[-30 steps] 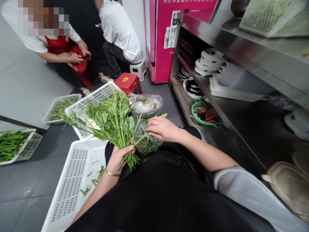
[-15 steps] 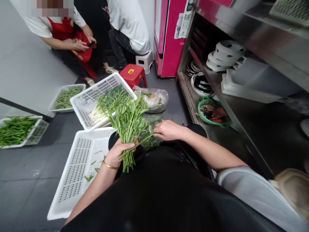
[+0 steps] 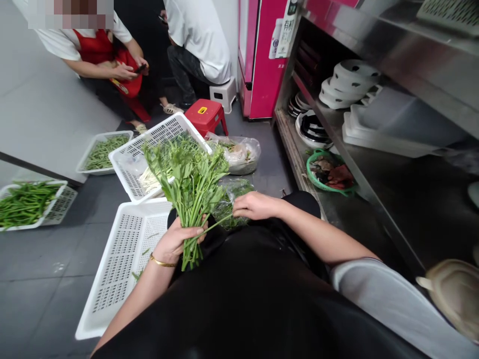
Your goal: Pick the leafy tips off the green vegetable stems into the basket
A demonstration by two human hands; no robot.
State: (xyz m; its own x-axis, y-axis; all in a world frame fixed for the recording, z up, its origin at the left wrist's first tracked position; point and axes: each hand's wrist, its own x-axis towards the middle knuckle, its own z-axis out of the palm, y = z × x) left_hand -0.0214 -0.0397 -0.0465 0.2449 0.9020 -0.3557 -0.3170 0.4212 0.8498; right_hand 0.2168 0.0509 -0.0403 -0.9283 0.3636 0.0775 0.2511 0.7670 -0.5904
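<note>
My left hand (image 3: pixel 184 236) is wrapped round the lower stems of a bunch of leafy greens (image 3: pixel 194 192), its leaves fanning upward and cut ends hanging below the fist. My right hand (image 3: pixel 251 205) pinches the end of one thin green stem (image 3: pixel 220 220) that runs across to the bunch. Beneath the right hand lies a clear plastic bag (image 3: pixel 232 192) with more greens in it. Left of my knees, a white perforated basket (image 3: pixel 121 264) has a few green scraps on its bottom. Behind the bunch, another white basket (image 3: pixel 129 172) holds long green-and-white stalks (image 3: pixel 151 177).
Green beans fill a basket (image 3: pixel 107 152) by the wall; green stalks fill another (image 3: pixel 32 202) at far left. A red stool (image 3: pixel 205 115) and a stuffed bag (image 3: pixel 243 154) stand ahead. Two seated people are beyond. Steel shelving (image 3: pixel 359 187) with dishes lines the right.
My left hand has moved slightly left and down with the bunch, whose leaves now spread wider. My right hand has shifted a little left and down.
</note>
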